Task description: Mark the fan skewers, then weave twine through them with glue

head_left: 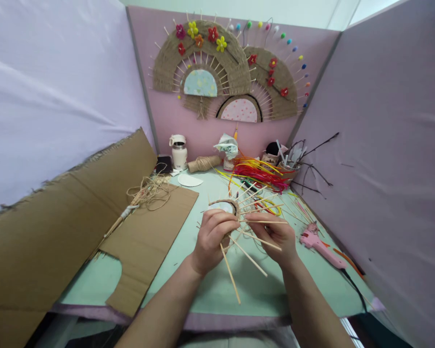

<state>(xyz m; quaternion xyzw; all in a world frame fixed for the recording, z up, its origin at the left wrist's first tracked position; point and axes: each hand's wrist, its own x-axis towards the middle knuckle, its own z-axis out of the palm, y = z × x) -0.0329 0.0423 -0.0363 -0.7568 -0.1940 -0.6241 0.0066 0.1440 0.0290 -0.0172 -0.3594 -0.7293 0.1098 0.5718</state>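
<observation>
My left hand (215,237) is closed around a small half-round fan frame (222,205) with a pale blue middle and a brown, black-lined rim. Thin wooden sticks (248,256) fan out from that rim, toward the right and toward me. On the right side of the frame, my right hand (273,234) has its fingers pinched among the sticks close to the rim. Whether it grips a stick or a strand of twine there is hard to make out. Loose twine loops hang under the frame between my hands.
Cut cardboard (155,232) lies at the left, with tangled twine (150,193) on it. A pink glue gun (322,246) rests at the right. Behind are colourful pipe cleaners (257,171), a twine roll (204,163), a white bottle (179,152) and dark twigs (313,166). Woven fans (203,53) hang behind.
</observation>
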